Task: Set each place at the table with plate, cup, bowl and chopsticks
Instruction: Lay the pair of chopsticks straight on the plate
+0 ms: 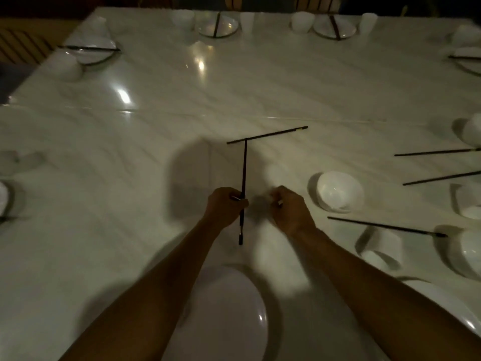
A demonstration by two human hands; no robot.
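Observation:
On the white marble table (182, 121), my left hand (225, 205) is shut on a dark chopstick (244, 168) that points away from me, its far tip touching a second chopstick (268, 135) lying crosswise. My right hand (290, 208) hovers just right of it with fingers curled, nothing visibly in it. A white plate (229, 321) lies between my forearms at the near edge. Right of my hands stand a white bowl (338, 191) and a cup (381, 247) tipped on its side.
Loose chopsticks (437, 152) (442, 178) (385, 226) lie on the right among a bowl (471, 252), a cup (468, 201) and another plate (447, 303). Set places with plates and chopsticks sit at the far edge (217, 24) (334, 27) and far left (91, 50).

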